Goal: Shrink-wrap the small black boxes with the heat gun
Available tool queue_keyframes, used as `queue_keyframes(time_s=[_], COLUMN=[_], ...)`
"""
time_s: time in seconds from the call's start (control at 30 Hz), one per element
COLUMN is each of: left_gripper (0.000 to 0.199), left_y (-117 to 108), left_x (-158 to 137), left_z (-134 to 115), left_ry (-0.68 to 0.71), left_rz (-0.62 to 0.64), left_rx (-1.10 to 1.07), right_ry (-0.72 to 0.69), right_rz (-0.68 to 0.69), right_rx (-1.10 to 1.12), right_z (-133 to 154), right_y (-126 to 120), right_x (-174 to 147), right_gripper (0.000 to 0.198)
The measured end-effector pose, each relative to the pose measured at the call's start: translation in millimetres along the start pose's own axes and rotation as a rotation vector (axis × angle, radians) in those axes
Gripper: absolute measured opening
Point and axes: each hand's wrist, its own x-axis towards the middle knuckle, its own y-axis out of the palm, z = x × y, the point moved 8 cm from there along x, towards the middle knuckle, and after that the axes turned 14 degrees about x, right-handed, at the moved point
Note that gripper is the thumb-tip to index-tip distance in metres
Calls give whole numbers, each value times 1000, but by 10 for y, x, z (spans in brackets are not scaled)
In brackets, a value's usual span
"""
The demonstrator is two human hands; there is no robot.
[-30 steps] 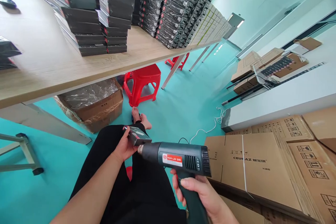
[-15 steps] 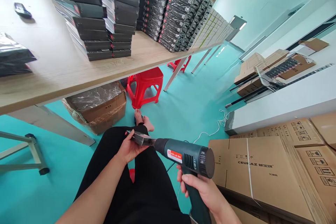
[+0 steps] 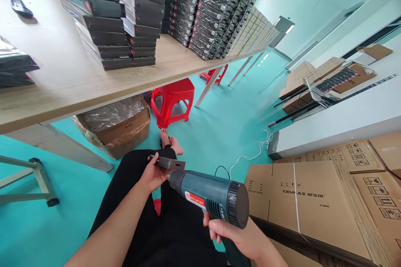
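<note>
My left hand grips a slim black box above my lap, its fingers and thumb around the near end. A flap with a dark hole shows at the box's right end. My right hand is closed around the handle of a dark green heat gun with a red and white label. The gun points left, its nozzle just below the box and close to my left fingers. Whether the nozzle touches anything I cannot tell.
On the wooden table stand stacks of black boxes, several in shiny film. Below are a carton with clear plastic and a red stool. Large cartons stand at my right. A white cable crosses the floor.
The heat gun has shifted left and slightly down, its nozzle passing from the box's right end to beneath it. The box has turned slightly, so its end flap shows.
</note>
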Motion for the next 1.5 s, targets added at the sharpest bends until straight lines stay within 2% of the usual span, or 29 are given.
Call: queue_keyframes(time_s=[0.07,0.2,0.27,0.43,0.7,0.83,0.93,1.0,1.17,1.3,1.43,1.5], left_gripper=[52,59,61,61,60,54,51,48,40,43,37,37], left_y=[27,67,74,86,84,33,-4,-8,14,6,-43,-66], left_x=[-10,-29,-32,-39,-51,-10,8,2,-22,-7,28,40], left_z=[-37,-59,-64,-60,-45,-20,-6,-11,-29,-8,1,-15], left_ry=[35,46,45,33,39,35,27,32,50,36,30,47], left_rz=[30,72,79,88,57,20,-5,-10,-21,-29,-20,-16], left_rx=[-11,-52,-59,-64,-24,19,48,59,49,63,54,45], right_ry=[-15,-89,-97,-131,-123,-79,-136,-163,-93,-170,-97,-91], right_rz=[-72,-277,-313,-287,-260,-176,-124,-113,-24,-75,-12,-28], right_rx=[27,242,336,440,434,388,355,332,131,107,17,13], right_z=[-24,-161,-244,-290,-294,-270,-140,-52,45,162,151,145], right_y=[-119,-410,-481,-483,-401,-196,-74,-50,6,-14,86,77], right_x=[-21,-24,-25,-23,34,98,156,174,162,164,199,193], right_gripper=[22,28,32,30,29,27,29,30,20,21,19,20])
